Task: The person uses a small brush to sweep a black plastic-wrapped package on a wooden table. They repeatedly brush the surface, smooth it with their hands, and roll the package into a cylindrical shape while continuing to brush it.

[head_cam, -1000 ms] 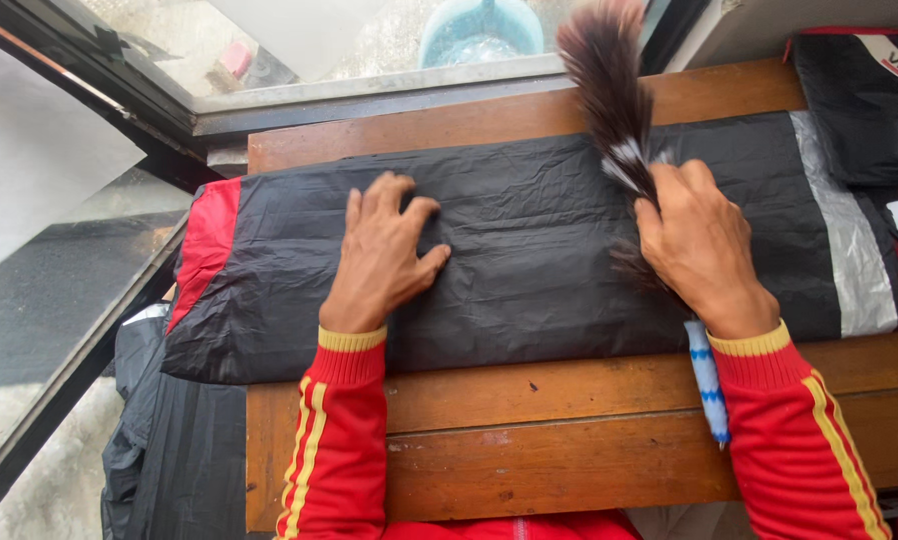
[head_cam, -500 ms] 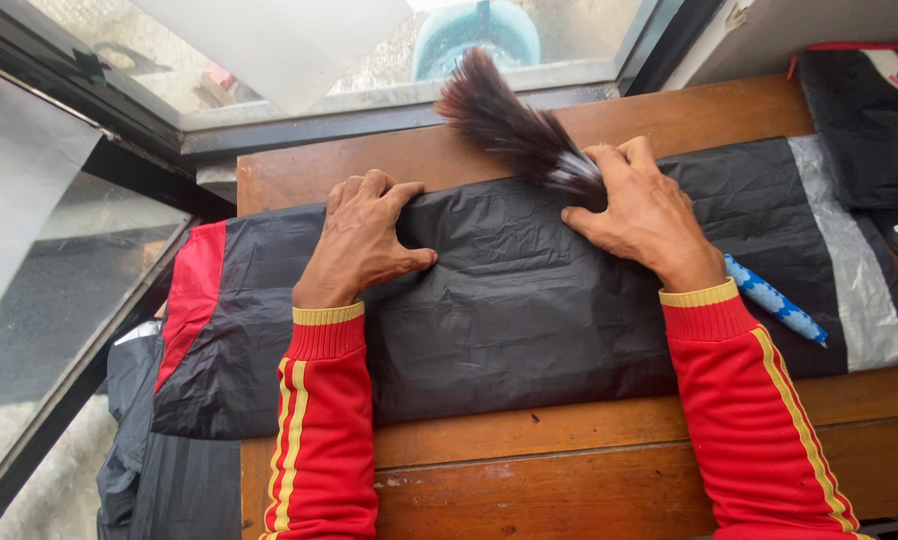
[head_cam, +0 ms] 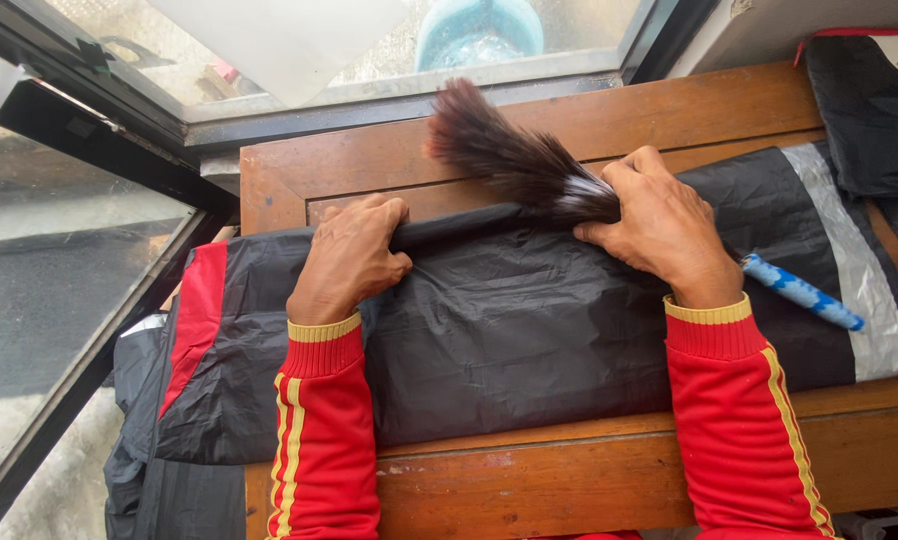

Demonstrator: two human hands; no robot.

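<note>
Both hands work the folded black waterproof garment with red trim (head_cam: 509,330) lying on the brown wooden bench (head_cam: 609,480): left hand (head_cam: 349,262) grips its far edge, right hand (head_cam: 664,230) clasps a dark feather duster (head_cam: 514,155). Brushing goes best with cloth held taut.

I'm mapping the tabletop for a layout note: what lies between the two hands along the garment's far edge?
In the head view, only the rolled far edge of the black garment lies between the left hand and right hand; the feather duster fans out just above it.

I see a brown wooden table (head_cam: 589,480) under a black-framed window (head_cam: 149,140) (daylight in), blue bucket (head_cam: 479,30) outside.
</note>
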